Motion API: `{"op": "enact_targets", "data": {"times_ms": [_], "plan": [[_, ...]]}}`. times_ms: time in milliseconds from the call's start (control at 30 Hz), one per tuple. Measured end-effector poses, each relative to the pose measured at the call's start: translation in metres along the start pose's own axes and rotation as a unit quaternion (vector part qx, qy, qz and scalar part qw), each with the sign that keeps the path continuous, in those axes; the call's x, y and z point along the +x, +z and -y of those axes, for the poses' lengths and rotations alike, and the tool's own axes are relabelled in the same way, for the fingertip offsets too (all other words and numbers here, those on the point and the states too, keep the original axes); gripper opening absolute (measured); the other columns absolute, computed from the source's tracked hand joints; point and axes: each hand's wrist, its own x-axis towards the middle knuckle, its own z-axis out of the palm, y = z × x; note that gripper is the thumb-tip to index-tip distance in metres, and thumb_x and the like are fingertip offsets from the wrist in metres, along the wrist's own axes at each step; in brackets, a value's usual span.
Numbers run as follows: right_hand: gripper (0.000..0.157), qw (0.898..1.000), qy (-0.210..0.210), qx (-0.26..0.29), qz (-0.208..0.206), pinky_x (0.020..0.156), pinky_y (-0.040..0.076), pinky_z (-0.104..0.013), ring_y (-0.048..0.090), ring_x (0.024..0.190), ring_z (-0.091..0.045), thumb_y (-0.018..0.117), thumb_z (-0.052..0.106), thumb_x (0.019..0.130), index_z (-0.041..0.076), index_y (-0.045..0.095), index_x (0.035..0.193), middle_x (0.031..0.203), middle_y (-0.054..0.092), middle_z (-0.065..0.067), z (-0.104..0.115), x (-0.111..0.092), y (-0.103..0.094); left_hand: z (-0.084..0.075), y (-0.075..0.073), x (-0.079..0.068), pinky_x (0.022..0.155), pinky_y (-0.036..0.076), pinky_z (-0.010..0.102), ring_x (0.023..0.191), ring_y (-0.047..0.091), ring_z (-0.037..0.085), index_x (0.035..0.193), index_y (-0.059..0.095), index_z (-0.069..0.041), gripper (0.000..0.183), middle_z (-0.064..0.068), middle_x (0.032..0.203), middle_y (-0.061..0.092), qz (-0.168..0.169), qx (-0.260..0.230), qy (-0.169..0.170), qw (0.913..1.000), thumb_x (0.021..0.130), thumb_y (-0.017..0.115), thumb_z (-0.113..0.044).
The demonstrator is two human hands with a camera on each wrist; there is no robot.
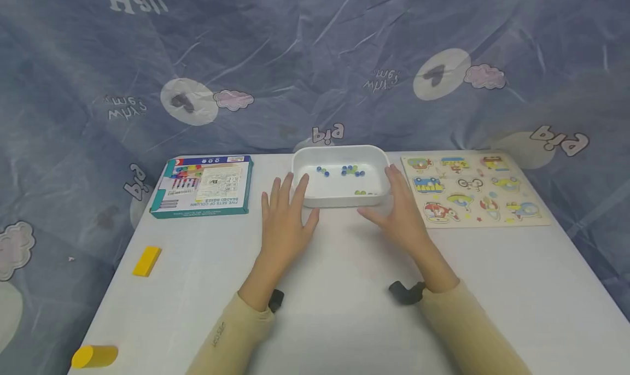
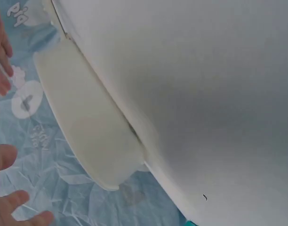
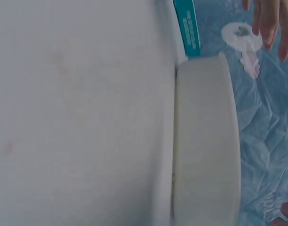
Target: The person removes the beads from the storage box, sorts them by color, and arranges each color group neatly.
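Observation:
A white plastic tray (image 1: 339,201) stands near the table's far edge, with small blue and green beads (image 1: 353,170) lying in loose groups inside it. My left hand (image 1: 285,222) is at the tray's front left corner, fingers spread and pointing forward. At the front right corner is my right hand (image 1: 400,219), its thumb apart from the fingers. Whether either hand touches the tray cannot be told for sure. Both wrist views show the tray's outer wall (image 2: 92,117) from the side; the beads are hidden there.
Left of the tray lies a teal-edged bead-set box (image 1: 211,186). A wooden picture puzzle board (image 1: 472,192) lies to the right. On the table's left side are a yellow rectangular block (image 1: 147,261) and a yellow cylinder (image 1: 95,356). A patterned blue-grey cloth (image 1: 295,63) hangs behind.

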Motion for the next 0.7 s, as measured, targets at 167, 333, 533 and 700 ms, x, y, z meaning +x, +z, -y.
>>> {"op": "enact_targets", "data": {"times_ms": [167,333,533,700], "plan": [[0.11,0.997,0.037,0.061,0.035,0.115,0.017,-0.055,0.007,0.148,-0.029,0.075,0.051,0.073,0.013,0.009,0.152,0.16,0.004,-0.005,-0.019,0.016,0.0,0.0,0.001,0.023,0.11,0.029,0.051,0.137,0.034,0.026,0.143,0.039,-0.024,0.055,0.005,0.145,0.041,0.0,-0.072,0.031,0.9969,0.092,0.058,-0.031],[0.11,0.995,0.036,0.09,0.037,0.114,0.022,-0.052,0.022,0.143,-0.031,0.079,0.044,0.072,0.014,0.011,0.152,0.156,0.019,-0.012,-0.032,0.029,0.012,-0.005,0.009,0.052,0.107,0.036,0.039,0.127,0.046,0.02,0.135,0.049,-0.022,0.045,0.002,0.135,0.051,0.055,-0.143,0.064,0.9861,0.092,0.061,-0.029],[0.101,0.991,0.033,0.129,0.031,0.101,0.036,-0.047,0.043,0.122,-0.031,0.082,0.037,0.071,0.018,0.019,0.148,0.139,0.038,-0.013,-0.042,0.035,0.023,-0.01,0.036,0.086,0.103,0.042,0.03,0.122,0.052,0.016,0.13,0.053,-0.023,0.041,-0.002,0.131,0.055,0.16,-0.214,0.066,0.9615,0.091,0.062,-0.031],[0.107,0.992,0.047,0.114,0.035,0.105,0.033,-0.049,0.039,0.13,-0.031,0.079,0.047,0.071,0.02,0.012,0.151,0.146,0.032,-0.012,-0.044,0.035,0.024,-0.016,0.056,0.107,0.096,0.046,0.03,0.115,0.057,0.017,0.127,0.056,-0.022,0.04,-0.004,0.129,0.058,0.22,-0.252,0.044,0.9414,0.089,0.066,-0.03]]}}
